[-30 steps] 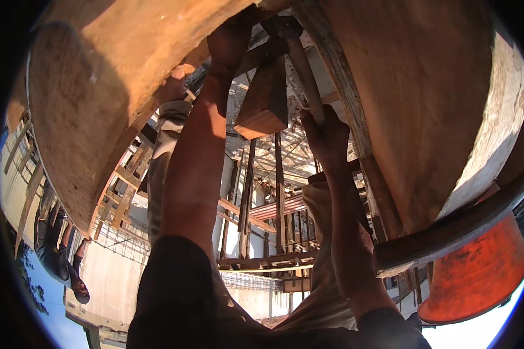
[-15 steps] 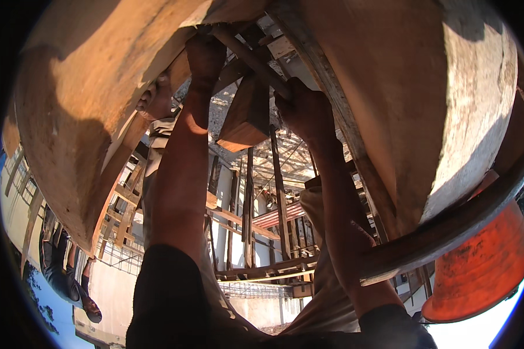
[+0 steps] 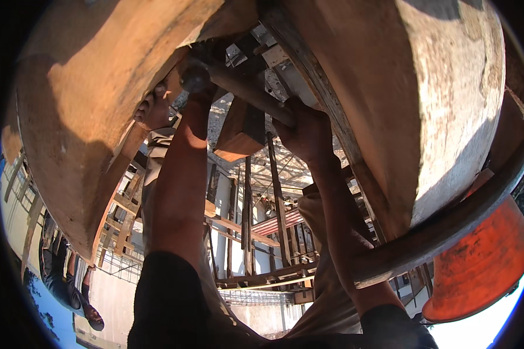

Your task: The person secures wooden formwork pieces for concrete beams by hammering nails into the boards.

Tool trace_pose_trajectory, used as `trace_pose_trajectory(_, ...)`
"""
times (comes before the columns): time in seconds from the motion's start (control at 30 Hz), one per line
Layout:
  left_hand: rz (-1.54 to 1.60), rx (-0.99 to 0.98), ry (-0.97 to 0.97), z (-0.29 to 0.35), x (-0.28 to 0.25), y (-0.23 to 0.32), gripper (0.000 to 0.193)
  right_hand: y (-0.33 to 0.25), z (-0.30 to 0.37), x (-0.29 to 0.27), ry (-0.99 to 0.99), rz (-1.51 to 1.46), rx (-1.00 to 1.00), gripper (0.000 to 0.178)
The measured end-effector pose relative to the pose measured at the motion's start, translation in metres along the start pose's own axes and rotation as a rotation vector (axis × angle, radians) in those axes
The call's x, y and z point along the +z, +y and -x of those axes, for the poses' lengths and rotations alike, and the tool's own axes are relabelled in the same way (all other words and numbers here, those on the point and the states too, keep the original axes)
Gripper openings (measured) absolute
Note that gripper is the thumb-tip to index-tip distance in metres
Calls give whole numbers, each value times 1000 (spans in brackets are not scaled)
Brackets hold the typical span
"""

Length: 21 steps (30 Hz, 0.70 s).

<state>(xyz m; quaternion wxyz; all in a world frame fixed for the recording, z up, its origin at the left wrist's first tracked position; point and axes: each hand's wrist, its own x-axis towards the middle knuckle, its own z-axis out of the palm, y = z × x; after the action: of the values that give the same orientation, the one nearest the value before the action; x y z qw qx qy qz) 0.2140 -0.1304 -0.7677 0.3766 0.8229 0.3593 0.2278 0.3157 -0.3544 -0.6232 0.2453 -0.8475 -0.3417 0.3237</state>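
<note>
Person's left arm (image 3: 177, 198) extended far forward, left hand (image 3: 206, 93) dark with shadow and partly hidden — right forearm (image 3: 339, 209) angled inward, right hand (image 3: 304, 132) lower and nearer the body, fingers curled closed.

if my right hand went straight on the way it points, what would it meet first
Probably the dark wooden edge along the big curved board on the right; depth is unclear, so your right hand might pass it by.

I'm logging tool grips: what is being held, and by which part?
The right hand holds a hammer by its handle; whether the left hand holds anything cannot be told.
</note>
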Motion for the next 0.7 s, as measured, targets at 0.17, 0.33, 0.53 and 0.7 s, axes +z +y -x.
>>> trace_pose_trajectory(0.17, 11, -2, -14, -8, 5, 3, 18, 8, -15, 5, -46, 85, 142, 21)
trace_pose_trajectory(0.33, 27, -26, -36, -3, -1, 3, 17, -2, -5, 5, 123, -11, -53, 20)
trace_pose_trajectory(0.53, 166, -190, -103, -14, -24, 46, 16, 1, 6, 9, -108, 132, 213, 27)
trace_pose_trajectory(0.7, 178, -366, -531, 13, -108, 141, 19, 18, 67, -10, -117, 100, 358, 36)
